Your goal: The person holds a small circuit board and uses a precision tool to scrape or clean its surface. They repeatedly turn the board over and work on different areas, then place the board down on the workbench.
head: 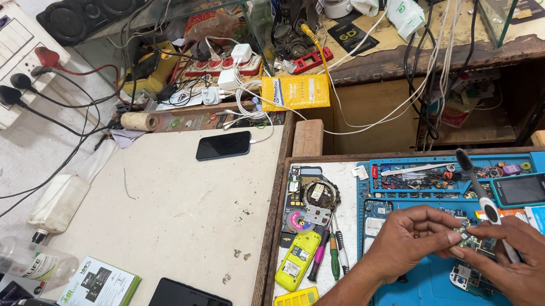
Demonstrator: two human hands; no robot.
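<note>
**Small board held over the blue mat**

A small circuit board [477, 240] is pinched between the fingertips of the left hand [407, 241] above the blue work mat [417, 295]; a black-handled tool [484, 201] is gripped in the right hand [530, 260], its tip hidden at the board; a teal keypad phone [542, 188] lies just beyond; the board's details are too small to be made out.

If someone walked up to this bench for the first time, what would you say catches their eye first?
Most likely the two hands at the lower right: the left hand pinches a small circuit board while the right hand works a tool on it, over the blue repair mat. Next, the teal keypad phone beside them and the yellow phone housing to the left stand out.
</note>
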